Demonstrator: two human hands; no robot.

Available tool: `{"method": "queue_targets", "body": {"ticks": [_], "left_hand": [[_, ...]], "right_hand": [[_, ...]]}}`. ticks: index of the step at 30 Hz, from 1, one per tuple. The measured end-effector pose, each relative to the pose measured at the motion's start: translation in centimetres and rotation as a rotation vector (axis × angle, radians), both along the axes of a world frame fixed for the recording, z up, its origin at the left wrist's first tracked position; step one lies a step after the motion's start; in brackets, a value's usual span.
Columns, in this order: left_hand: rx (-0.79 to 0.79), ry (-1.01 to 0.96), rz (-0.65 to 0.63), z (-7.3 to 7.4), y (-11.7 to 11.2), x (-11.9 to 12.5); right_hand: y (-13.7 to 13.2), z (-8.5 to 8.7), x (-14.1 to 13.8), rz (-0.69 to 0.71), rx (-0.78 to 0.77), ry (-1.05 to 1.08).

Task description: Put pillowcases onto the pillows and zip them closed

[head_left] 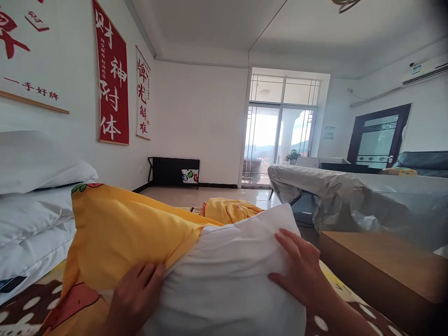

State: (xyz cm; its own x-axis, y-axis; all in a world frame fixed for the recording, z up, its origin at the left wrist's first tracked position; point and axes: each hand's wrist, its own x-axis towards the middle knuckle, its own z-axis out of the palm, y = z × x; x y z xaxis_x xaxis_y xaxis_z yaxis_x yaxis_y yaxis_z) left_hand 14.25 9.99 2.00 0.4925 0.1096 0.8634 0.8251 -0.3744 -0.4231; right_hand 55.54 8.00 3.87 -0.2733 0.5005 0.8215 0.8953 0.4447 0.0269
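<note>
A white pillow (pixel 231 270) lies in front of me, its left part inside a yellow pillowcase (pixel 133 228) with red and green printed patches. At the pillowcase's open edge, the fingers of my left hand (pixel 136 289) are curled onto the yellow cloth; my thumb is hidden. My right hand (pixel 297 261) rests against the pillow's right side, thumb and fingers spread apart on the white fabric. Beneath is a brown and cream bedcover with white spots (pixel 31 303). Behind the pillow lies a crumpled yellow cloth (pixel 231 210).
White pillows or bedding (pixel 35 210) are stacked at the left by the wall. A brown wooden box-like piece (pixel 381 256) stands close on the right. Beyond it is furniture under clear plastic sheeting (pixel 336 186). A black folded frame (pixel 164 172) leans at the far wall.
</note>
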Motion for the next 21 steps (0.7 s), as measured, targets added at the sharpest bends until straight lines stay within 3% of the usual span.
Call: {"method": "queue_targets", "body": {"ticks": [2,5,7,10,12,16,21], "left_hand": [[-0.027,0.028,-0.047,-0.6,-0.5,-0.7],[-0.078,0.042,-0.077,-1.6,-1.2,-0.5],[-0.159,0.056,-0.066,-2.2,-1.6,-0.2],[-0.407,0.102,0.033,-2.6,-1.7,-0.5],[-0.525,0.111,0.152,-2.4,-1.0,-0.9],[-0.532,0.060,0.311,-1.1,2.2,-1.2],[-0.545,-0.116,0.302,1.9,5.7,0.3]], "right_hand": [[1.4,-1.5,2.8,-0.032,-0.191,0.337],[3.1,-3.3,3.5,0.163,-0.550,0.690],[3.7,-4.0,2.0,0.297,-0.714,0.883],[4.3,-4.4,-1.2,0.414,-0.978,1.127],[4.5,-4.0,-3.0,0.428,-1.023,1.238],[3.2,-0.5,-5.2,0.412,-0.846,1.346],[-2.2,7.5,-7.9,0.556,-0.591,1.192]]}}
